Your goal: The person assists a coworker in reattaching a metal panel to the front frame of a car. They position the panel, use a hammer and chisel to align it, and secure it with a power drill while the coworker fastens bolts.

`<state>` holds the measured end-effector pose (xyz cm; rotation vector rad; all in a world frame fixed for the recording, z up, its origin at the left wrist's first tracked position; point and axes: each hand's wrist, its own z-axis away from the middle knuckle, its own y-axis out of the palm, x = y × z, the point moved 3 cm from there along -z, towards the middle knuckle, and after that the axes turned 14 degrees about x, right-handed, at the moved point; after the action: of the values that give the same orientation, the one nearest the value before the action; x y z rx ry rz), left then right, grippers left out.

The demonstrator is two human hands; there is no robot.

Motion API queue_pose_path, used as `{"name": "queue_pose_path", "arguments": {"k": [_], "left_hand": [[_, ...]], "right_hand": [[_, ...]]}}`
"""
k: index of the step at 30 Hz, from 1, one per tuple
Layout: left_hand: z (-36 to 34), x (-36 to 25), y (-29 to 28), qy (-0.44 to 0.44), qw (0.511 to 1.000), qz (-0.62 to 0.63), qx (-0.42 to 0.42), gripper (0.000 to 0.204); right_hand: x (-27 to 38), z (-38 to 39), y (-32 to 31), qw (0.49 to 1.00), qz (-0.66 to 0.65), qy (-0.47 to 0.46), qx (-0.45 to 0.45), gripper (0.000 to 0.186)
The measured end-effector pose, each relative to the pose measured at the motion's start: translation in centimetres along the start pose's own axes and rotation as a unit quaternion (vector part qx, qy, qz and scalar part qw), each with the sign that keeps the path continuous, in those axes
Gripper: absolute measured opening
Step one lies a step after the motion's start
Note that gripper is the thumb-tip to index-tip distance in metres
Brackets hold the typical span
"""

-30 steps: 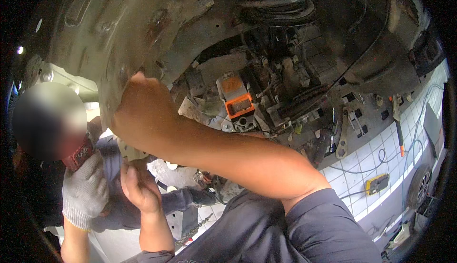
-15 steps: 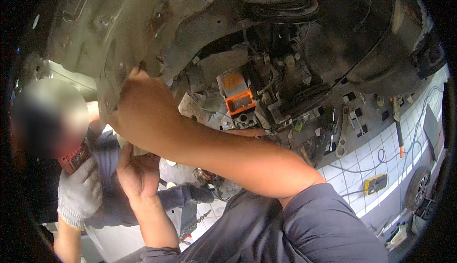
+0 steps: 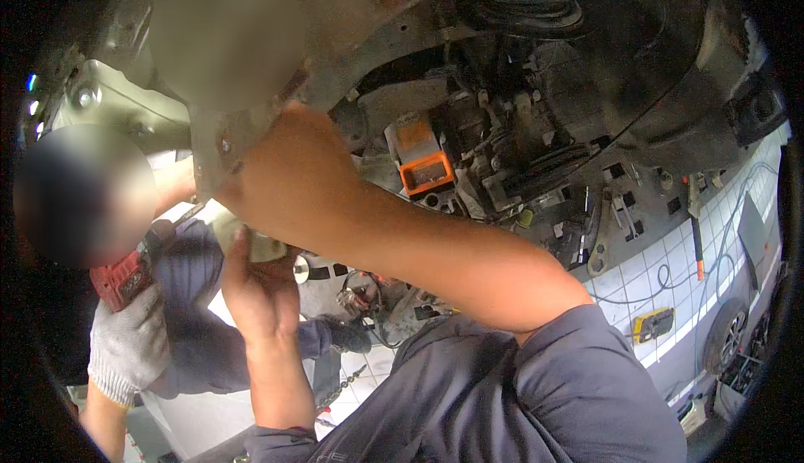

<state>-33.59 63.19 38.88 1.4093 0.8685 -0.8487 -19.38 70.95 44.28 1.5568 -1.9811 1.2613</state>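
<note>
My right forearm crosses the middle, and my right hand (image 3: 289, 157) reaches up against a grey-green metal body panel (image 3: 219, 141); its fingers are hidden. Below it, my left hand (image 3: 264, 295) is raised palm up with the thumb upright. Its fingers curl around a pale beige part (image 3: 266, 249) under the panel's lower edge, largely covered by my hand and forearm. At the left, a co-worker's gloved hand (image 3: 130, 342) grips a red power drill (image 3: 123, 279). The drill's long bit (image 3: 180, 217) points up toward the panel, close to my hands.
Beyond my right forearm lie a grey box with an orange rim (image 3: 427, 173) and dark vehicle parts. Wrenches (image 3: 599, 233) and an orange-ended tool (image 3: 696, 228) rest at the right. A yellow-and-black device (image 3: 653, 325), cables and a wheel (image 3: 727, 333) are farther right.
The view has shifted, and my right hand appears farther right along the panel. My left hand has risen with the beige part now showing. The co-worker's drill bit has come into view.
</note>
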Motion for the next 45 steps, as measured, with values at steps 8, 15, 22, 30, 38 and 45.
{"name": "queue_pose_path", "arguments": {"k": [8, 15, 22, 30, 38, 45], "left_hand": [[0.0, 0.6, -1.0, -0.026, 0.999, 0.019, 0.01, 0.032], [-0.3, -1.7, -0.9, -0.022, 1.0, -0.006, 0.018, 0.032], [-0.1, 2.1, -5.2, -0.115, 0.974, 0.128, 0.146, 0.05], [-2.1, 1.1, -4.0, -0.012, 0.973, 0.214, 0.088, 0.064], [-5.3, 0.8, -3.5, -0.021, 0.977, 0.205, 0.058, 0.05], [-5.3, -0.4, -2.4, -0.031, 0.973, 0.219, 0.06, 0.058]], "right_hand": [[-1.0, 0.0, 1.5, 0.998, 0.056, 0.024, -0.021, 0.034], [1.1, -0.4, 0.6, 0.979, 0.138, -0.09, -0.124, 0.027], [-1.6, 0.9, 0.1, 0.999, 0.038, -0.018, 0.005, 0.033], [-0.6, 0.7, 0.3, 0.996, 0.068, -0.052, 0.0, 0.035], [-0.5, 0.6, 0.1, 0.997, -0.072, 0.024, -0.017, 0.041], [-1.1, 0.5, 0.5, 0.984, -0.144, 0.098, 0.024, 0.041]]}}
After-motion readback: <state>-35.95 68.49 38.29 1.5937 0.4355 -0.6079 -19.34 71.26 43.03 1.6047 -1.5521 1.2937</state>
